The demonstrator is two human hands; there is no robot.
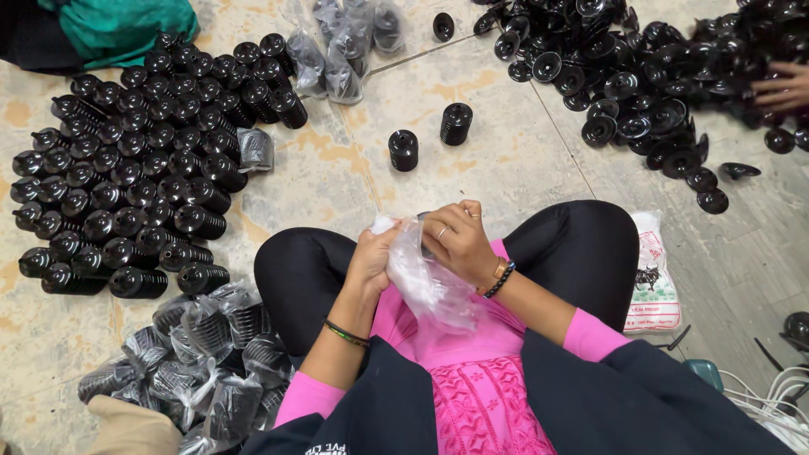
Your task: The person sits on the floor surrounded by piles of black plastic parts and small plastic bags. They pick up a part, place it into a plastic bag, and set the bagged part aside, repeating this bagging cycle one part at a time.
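Observation:
I sit cross-legged on a tiled floor. My left hand and my right hand both grip a clear plastic bag held over my lap, with the right fingers at its mouth. A dark shape shows faintly inside the bag by the right hand. Two black ribbed stacks stand on the floor just ahead of my knees.
A large heap of black ribbed stacks lies at the left. Bagged stacks pile at the lower left and more bags at the top. Loose black caps spread at the upper right, where another person's hand reaches. A white packet lies by my right knee.

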